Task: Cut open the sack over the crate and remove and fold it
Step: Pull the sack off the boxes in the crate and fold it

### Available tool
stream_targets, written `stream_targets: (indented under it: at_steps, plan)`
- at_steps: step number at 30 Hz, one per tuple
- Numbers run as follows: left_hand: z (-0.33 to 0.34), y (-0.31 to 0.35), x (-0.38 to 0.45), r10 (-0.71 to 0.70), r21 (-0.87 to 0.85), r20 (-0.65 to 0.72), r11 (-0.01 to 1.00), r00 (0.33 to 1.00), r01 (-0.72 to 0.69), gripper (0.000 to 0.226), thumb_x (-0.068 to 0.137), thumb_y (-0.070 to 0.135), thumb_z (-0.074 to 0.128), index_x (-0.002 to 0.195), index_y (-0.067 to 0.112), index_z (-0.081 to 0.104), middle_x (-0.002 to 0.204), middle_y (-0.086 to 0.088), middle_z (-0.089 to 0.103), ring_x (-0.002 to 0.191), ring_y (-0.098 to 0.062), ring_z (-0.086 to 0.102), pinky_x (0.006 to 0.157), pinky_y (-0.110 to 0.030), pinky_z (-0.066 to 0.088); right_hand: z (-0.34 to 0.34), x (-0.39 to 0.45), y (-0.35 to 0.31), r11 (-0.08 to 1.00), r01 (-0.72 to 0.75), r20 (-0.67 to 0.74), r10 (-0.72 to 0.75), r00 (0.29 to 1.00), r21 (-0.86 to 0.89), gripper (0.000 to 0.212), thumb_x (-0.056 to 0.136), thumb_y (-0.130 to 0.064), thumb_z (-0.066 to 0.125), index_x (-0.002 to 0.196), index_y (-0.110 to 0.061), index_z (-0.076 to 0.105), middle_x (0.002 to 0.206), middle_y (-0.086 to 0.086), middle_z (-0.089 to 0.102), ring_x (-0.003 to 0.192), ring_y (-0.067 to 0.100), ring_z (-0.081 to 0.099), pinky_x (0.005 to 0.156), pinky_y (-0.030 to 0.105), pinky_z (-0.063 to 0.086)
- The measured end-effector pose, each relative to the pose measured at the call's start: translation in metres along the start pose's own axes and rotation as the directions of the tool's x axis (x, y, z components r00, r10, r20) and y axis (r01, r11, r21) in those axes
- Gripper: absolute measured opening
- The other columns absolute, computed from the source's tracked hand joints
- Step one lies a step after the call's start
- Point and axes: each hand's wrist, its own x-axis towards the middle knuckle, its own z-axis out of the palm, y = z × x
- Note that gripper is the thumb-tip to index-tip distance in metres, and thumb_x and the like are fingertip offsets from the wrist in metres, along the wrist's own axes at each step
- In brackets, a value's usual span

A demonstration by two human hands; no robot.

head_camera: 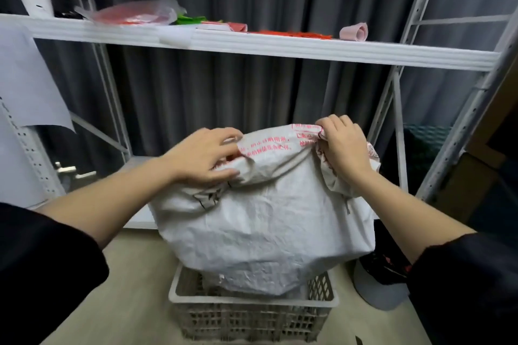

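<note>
Head view: a white woven sack, printed with red characters near its top, stands bulging in a pale slatted plastic crate on the floor, its lower end inside the crate and its gathered upper end raised between both hands. The left hand rests on the left of the bunched top with fingers curled into the folds, its grip closed on the sack fabric; the right hand pinches the printed edge at the far right, its grip likewise clenched on the sack. No cutting tool is visible, and whether the top is already cut cannot be told. Judged risks: the sack overhangs the crate's rim on the right, so an uneven upward pull may tip it toward the dark items lying just beside the crate; the light crate may lift or slide with the sack if the contents catch; the slick woven fabric may slip from the right hand's small pinch; contents may spill outside the crate if the opening tears downward. Behind, a white shelf carrying red and green sheets stands well apart, before a grey curtain.
</note>
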Motion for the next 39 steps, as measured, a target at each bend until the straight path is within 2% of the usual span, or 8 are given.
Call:
stream_targets:
  at_steps: [3,8,15,19,26,33,35,39]
  plan:
    - [0.021,0.018,-0.003,-0.399,-0.465,0.148,0.78,0.905,0.42,0.058,0.066,0.059,0.06,0.112,0.028,0.04,0.135,0.007,0.039,0.116,-0.019,0.052,0.096,-0.039,0.045,0.003,-0.013,-0.003,0.997,-0.004,-0.034,0.007,0.999,0.073,0.02,0.074,-0.005,0.063,0.091,-0.013,0.059,0.086,0.005,0.062,0.076,0.031,0.055,0.059,0.037,0.041]
    - [0.052,0.033,-0.001,-0.482,-0.28,0.521,0.684,0.705,0.674,0.138,0.054,0.064,0.078,0.149,0.028,-0.015,0.16,0.003,0.016,0.14,-0.024,0.034,0.111,-0.047,0.031,0.001,-0.031,-0.005,0.984,0.059,-0.064,-0.049,0.997,0.17,0.018,0.077,-0.008,0.061,0.091,-0.016,0.055,0.088,0.003,0.062,0.078,0.028,0.054,0.06,0.039,0.044]
    - [0.094,0.063,0.001,-0.577,0.156,0.309,0.815,0.756,0.558,0.036,0.086,0.027,0.051,0.122,0.024,0.047,0.112,-0.002,0.067,0.108,-0.026,0.058,0.081,-0.032,0.037,-0.01,-0.055,-0.007,0.928,0.185,0.361,-0.302,0.882,0.323,0.038,0.07,-0.039,0.058,0.101,-0.018,0.053,0.103,-0.003,0.057,0.094,0.021,0.051,0.079,0.035,0.042]
    - [0.086,0.062,0.007,-0.578,0.036,0.079,0.816,0.812,0.577,0.03,0.081,0.011,0.049,0.109,0.021,0.052,0.096,-0.004,0.068,0.093,-0.03,0.059,0.066,-0.031,0.026,-0.013,-0.072,-0.003,0.869,-0.181,0.732,-0.256,0.631,0.461,0.06,0.065,-0.088,0.039,0.106,-0.044,0.042,0.112,-0.008,0.05,0.106,0.013,0.047,0.098,0.038,0.036]
    - [0.077,0.061,0.009,-0.475,-0.335,0.097,0.812,0.874,0.479,0.016,0.079,0.011,0.05,0.084,0.025,0.043,0.081,0.001,0.061,0.075,-0.028,0.049,0.059,-0.034,0.031,0.018,-0.111,-0.026,0.833,-0.523,0.9,0.072,0.431,0.184,0.103,0.066,-0.056,0.074,0.146,-0.02,0.02,0.145,0.007,0.043,0.13,0.028,0.045,0.103,0.038,0.039]
    - [0.09,0.052,-0.038,-0.549,0.031,0.467,0.794,0.693,0.607,0.1,0.07,0.057,0.065,0.149,0.029,0.011,0.147,-0.003,0.035,0.132,-0.028,0.039,0.103,-0.043,0.033,0.02,-0.104,-0.052,0.93,-0.352,0.493,0.257,0.831,0.108,0.011,0.079,-0.006,0.053,0.089,-0.011,0.052,0.087,0.012,0.064,0.085,0.036,0.055,0.063,0.035,0.022]
    - [0.095,0.052,-0.052,-0.652,0.125,0.499,0.706,0.571,0.697,0.088,0.076,0.054,0.063,0.146,0.024,0.019,0.136,-0.007,0.047,0.121,-0.031,0.05,0.094,-0.039,0.042,0.018,-0.096,-0.058,0.914,-0.354,0.446,0.239,0.862,0.196,0.009,0.076,-0.007,0.058,0.08,-0.013,0.052,0.078,0.009,0.061,0.079,0.033,0.053,0.061,0.034,0.02]
    - [0.067,0.038,-0.042,-0.73,0.004,0.194,0.669,0.656,0.743,0.027,0.085,0.027,0.054,0.111,0.022,0.051,0.113,-0.007,0.061,0.103,-0.032,0.06,0.077,-0.039,0.05,0.008,-0.051,-0.045,0.987,-0.1,0.254,0.066,0.965,0.123,0.012,0.081,-0.023,0.06,0.073,-0.017,0.052,0.067,0.007,0.061,0.065,0.033,0.059,0.054,0.033,0.029]
